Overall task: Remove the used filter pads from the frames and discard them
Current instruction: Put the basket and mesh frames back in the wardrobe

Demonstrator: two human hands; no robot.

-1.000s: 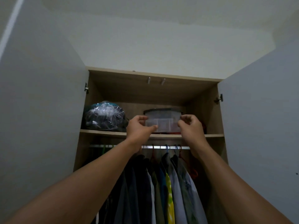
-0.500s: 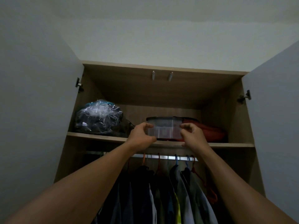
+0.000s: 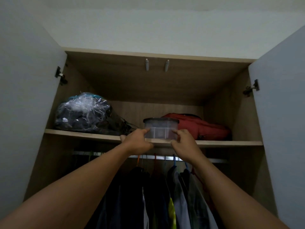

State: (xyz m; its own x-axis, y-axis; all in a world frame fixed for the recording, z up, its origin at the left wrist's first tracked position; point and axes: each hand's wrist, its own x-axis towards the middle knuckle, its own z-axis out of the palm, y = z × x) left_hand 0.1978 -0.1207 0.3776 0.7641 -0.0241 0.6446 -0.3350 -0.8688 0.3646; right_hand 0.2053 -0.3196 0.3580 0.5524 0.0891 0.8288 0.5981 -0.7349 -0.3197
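**Both hands taking hold of the lidded container at the shelf's front edge**

The person is reaching up into an open wardrobe. The container (image 3: pixel 160 129), a translucent plastic tub with a dark lid, is sitting at the front edge of the top shelf (image 3: pixel 74 133), about mid-width. The left hand (image 3: pixel 138 142) is curling round its left side, with the forefinger pressing on the wall. The right hand (image 3: pixel 184 142) is pinching the right side between thumb and fingers. So both hands are gripping the tub, neither is open.

The tub's base is looking level with the shelf edge; whether it is lifted or resting there, I cannot tell. No filter pads or frames are showing, and the cloudy walls are hiding whatever is inside.

A red bag (image 3: pixel 198 128) is lying just behind and to the right of the tub, towards the shelf's right end. A plastic-wrapped bundle (image 3: pixel 82 113) is filling the left end, apart from the tub. Below the shelf, clothes (image 3: pixel 165 195) are hanging from a rail (image 3: pixel 219 160).

Handling judgement:
- Probably light and rigid, with smooth walls that are likely a bit slippery.
- A grip on opposite sides, low on the walls, looks best. Lifting by the lid is risky because it may pop off.
- The tub is overhead, so it should be kept level while coming off the edge, since loose contents could shift or spill.
- The red bag is close behind and may drag if the tub tilts back.
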